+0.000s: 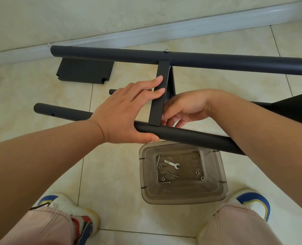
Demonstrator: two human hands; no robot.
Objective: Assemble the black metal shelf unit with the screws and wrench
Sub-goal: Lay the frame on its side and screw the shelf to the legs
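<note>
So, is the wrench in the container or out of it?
In: the wrench lies on the bottom of the clear container, among loose screws.

Black shelf frame (182, 58) lies sideways — wrench (172, 164), screws (161, 182) perhaps loose nearby.
</note>
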